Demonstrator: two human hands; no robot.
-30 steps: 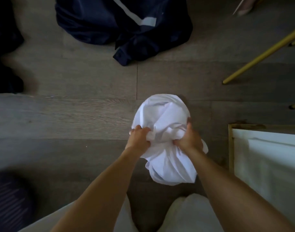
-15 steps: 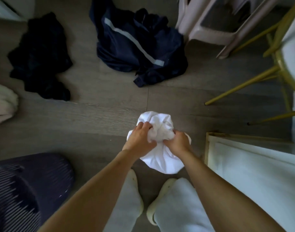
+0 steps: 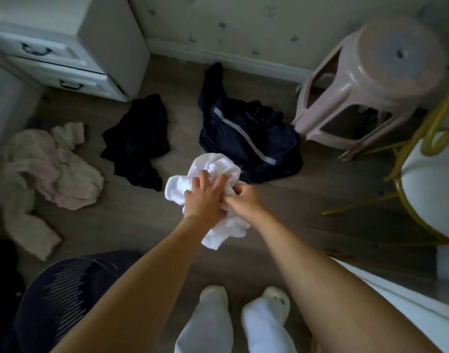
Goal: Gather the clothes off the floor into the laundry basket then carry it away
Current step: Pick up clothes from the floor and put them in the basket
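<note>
**Both hands bunched on the white cloth above the floor**

The left hand [image 3: 204,197] lies over the white cloth [image 3: 213,171] with fingers spread and pressed into the bundle; the right hand [image 3: 243,200] is curled tight, its grip closed on a fold of the same cloth. The two hands touch at the middle of the bundle, which is held off the floor [image 3: 131,217], with loose ends hanging below the wrists.

Just beyond the grip lies a navy jacket [image 3: 248,138] with a pale stripe; the cloth overlaps its near edge in this view. Beyond and to the left is a black garment [image 3: 136,143], and far left a pink garment [image 3: 47,169] spreads wide. Bare floor shows between these heaps and straight below the hands, down to the person's two feet [image 3: 243,301].

Near left of the arms sits a dark slatted basket [image 3: 60,296], its rim partly hidden by the left forearm. To the right beyond the grip stands a pink stool [image 3: 366,80], its legs close to the jacket. Further right a chair [image 3: 427,174] with gold legs narrows that side, and a white edge [image 3: 396,296] crosses the lower right corner. A drawer unit [image 3: 65,47] and wall [image 3: 243,26] close off the far side
</note>
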